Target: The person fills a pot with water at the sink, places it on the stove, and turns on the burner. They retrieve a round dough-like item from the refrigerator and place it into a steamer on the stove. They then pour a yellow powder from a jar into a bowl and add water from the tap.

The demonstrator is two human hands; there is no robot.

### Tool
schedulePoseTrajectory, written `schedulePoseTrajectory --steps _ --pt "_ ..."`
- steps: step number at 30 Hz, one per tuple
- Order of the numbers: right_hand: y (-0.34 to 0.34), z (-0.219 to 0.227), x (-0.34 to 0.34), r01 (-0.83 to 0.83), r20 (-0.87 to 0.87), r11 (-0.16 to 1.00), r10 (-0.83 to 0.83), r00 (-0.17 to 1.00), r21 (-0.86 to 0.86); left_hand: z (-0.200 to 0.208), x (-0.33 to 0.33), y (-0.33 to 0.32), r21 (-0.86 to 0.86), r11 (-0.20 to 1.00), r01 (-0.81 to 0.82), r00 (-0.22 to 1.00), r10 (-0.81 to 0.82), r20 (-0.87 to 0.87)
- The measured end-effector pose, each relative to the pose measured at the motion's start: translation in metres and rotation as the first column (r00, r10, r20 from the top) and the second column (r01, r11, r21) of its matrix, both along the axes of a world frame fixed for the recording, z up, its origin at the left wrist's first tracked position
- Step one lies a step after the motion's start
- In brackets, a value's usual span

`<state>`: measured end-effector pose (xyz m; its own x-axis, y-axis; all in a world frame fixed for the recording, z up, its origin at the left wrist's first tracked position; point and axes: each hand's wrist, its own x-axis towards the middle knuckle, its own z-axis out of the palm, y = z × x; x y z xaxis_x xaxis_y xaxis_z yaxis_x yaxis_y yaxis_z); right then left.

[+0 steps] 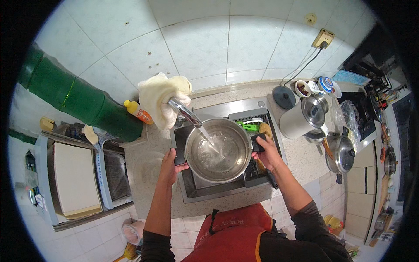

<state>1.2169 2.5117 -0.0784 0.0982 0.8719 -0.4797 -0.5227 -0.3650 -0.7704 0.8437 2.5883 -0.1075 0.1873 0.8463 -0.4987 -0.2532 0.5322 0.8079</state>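
Observation:
A round stainless-steel pot (233,146) is held level over the sink (192,196) by its two black side handles. My left hand (170,166) is closed round the left handle (179,156), and my right hand (268,153) grips the right handle (258,143). Water runs from the chrome faucet (185,112) into the pot, where the surface ripples and bubbles. Behind the pot, green-handled scissors or a similar green tool (249,126) and a brownish item (265,129) rest in a dark rack. The pot hides much of the basin.
Pale cloths (159,94) hang by the faucet. A yellow-capped bottle (139,112) stands beside a thick green pipe (78,98). On the right counter are a white kettle-like jug (297,120), a dark round lid (284,97), a bowl (302,88) and a lidded pot (340,155).

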Motion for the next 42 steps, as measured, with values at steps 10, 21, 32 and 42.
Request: schedulePoseTrajectory --steps 10,21,32,42 --pt "-0.012 -0.027 -0.015 0.054 -0.206 0.997 -0.042 0.978 0.051 -0.004 -0.009 -0.013 -0.001 0.999 -0.052 0.999 0.052 0.007" --pt "-0.039 -0.024 -0.044 -0.333 0.201 0.902 0.393 0.897 -0.276 -0.004 -0.011 -0.022 0.060 0.995 -0.076 0.997 0.076 -0.003" --pt "-0.031 -0.030 -0.051 -0.359 0.237 0.867 0.451 0.861 -0.346 0.029 0.005 -0.037 0.094 0.990 -0.104 0.983 0.117 -0.140" --pt "-0.034 -0.030 -0.037 -0.383 0.100 0.859 0.438 0.894 -0.341 0.076 0.012 -0.055 0.065 0.996 -0.064 0.993 0.070 -0.098"
